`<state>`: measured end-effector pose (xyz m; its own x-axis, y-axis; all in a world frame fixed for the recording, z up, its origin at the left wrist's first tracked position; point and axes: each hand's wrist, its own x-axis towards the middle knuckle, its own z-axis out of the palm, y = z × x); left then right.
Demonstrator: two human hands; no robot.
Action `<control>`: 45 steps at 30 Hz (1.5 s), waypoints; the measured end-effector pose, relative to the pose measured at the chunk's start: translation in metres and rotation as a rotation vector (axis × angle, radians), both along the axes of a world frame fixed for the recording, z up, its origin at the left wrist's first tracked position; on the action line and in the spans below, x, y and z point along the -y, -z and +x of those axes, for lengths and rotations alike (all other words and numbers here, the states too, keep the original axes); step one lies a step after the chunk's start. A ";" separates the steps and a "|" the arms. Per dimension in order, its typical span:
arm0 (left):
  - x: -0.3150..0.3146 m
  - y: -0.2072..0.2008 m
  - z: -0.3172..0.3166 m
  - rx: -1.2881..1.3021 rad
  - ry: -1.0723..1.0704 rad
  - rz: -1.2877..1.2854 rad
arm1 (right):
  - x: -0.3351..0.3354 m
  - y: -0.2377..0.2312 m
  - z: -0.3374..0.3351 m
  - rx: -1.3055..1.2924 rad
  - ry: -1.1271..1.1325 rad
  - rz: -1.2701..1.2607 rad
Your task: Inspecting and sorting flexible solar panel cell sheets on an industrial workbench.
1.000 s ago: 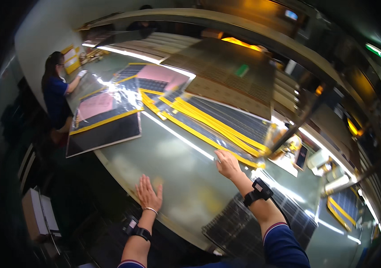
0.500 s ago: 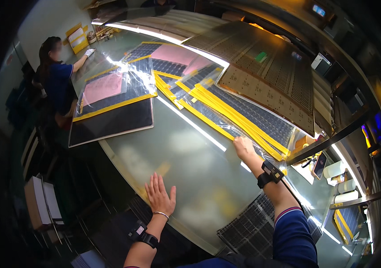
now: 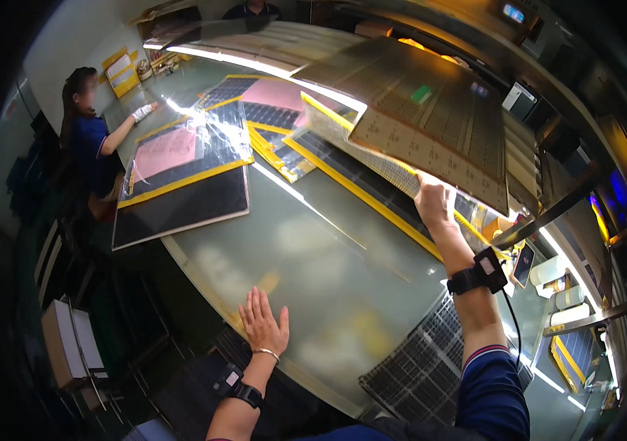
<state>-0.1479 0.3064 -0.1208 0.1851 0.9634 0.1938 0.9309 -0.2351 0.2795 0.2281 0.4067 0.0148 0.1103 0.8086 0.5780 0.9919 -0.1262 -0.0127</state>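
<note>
My left hand (image 3: 264, 323) lies flat with fingers stretched on the near edge of the glossy greenish table (image 3: 306, 257). Farther right, my right hand (image 3: 437, 204) is closed on the yellow border of a film sheet (image 3: 381, 166), lifted and tilted beside the perforated panel. The panel's overhang hides part of the sheet. Below it, a dark patterned sheet with a yellow border (image 3: 372, 203) rests on the table.
Left on the table are a dark panel (image 3: 181, 209) and a clear-covered sheet with pink paper (image 3: 170, 151). The large brown perforated panel (image 3: 431, 110) overhangs at right. A co-worker (image 3: 93, 140) stands far left. A dark grid mat (image 3: 420, 356) is near my right arm.
My right hand has moved up and away from me, raising the yellow-edged film sheet off the dark patterned one. My left hand has stayed in place. The co-worker's gloved hand has shifted slightly.
</note>
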 end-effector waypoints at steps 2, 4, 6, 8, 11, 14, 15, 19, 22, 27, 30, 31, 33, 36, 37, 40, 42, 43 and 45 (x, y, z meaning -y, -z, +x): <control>0.009 0.001 -0.002 -0.002 0.005 -0.010 | 0.026 -0.007 -0.050 0.311 0.111 -0.178; 0.007 0.000 -0.003 -0.018 -0.001 0.038 | 0.048 0.034 -0.066 0.187 -0.202 -0.252; 0.005 0.001 -0.002 -0.010 -0.008 0.039 | 0.075 0.017 -0.089 -0.011 -0.251 -0.121; 0.013 0.007 -0.007 0.035 -0.013 0.035 | 0.114 0.001 -0.130 -0.062 -0.287 -0.086; 0.011 0.012 -0.005 0.018 0.012 0.147 | 0.173 0.016 -0.163 -0.146 -0.472 -0.181; 0.010 0.024 -0.036 0.986 -0.034 -0.135 | 0.230 0.031 -0.176 -0.225 -0.520 -0.247; 0.002 0.064 -0.076 1.136 -0.120 -0.067 | 0.244 0.034 -0.183 -0.220 -0.543 -0.240; 0.029 -0.031 -0.089 2.213 -0.106 -0.831 | 0.290 0.066 -0.170 -0.227 -0.481 -0.309; 0.040 -0.042 -0.123 2.090 -0.051 -1.100 | 0.306 0.074 -0.172 -0.200 -0.480 -0.271; 0.048 -0.041 -0.143 1.848 -0.110 -1.266 | 0.345 0.072 -0.173 -0.154 -0.476 -0.204; 0.061 -0.040 -0.155 1.537 -0.094 -1.232 | 0.381 0.063 -0.189 -0.213 -0.705 -0.229; 0.065 -0.032 -0.167 1.523 -0.085 -1.327 | 0.397 0.060 -0.195 -0.168 -0.786 -0.273; 0.082 -0.015 -0.198 1.435 -0.041 -1.394 | 0.425 0.059 -0.204 -0.182 -0.932 -0.297; 0.121 0.003 -0.221 1.223 -0.029 -1.310 | 0.454 0.056 -0.214 -0.189 -0.964 -0.279; 0.138 -0.008 -0.221 1.134 0.006 -1.164 | 0.459 0.057 -0.214 -0.197 -0.993 -0.299; 0.174 -0.041 -0.223 1.097 0.117 -0.728 | 0.466 0.044 -0.214 -0.178 -0.965 -0.273; 0.192 -0.064 -0.236 1.119 0.151 -0.561 | 0.460 0.026 -0.216 -0.146 -0.946 -0.161; 0.196 -0.064 -0.250 1.148 0.149 -0.481 | 0.454 0.006 -0.221 -0.153 -0.952 -0.117; 0.198 -0.022 -0.269 1.110 0.134 -0.401 | 0.447 -0.012 -0.228 -0.196 -0.853 -0.098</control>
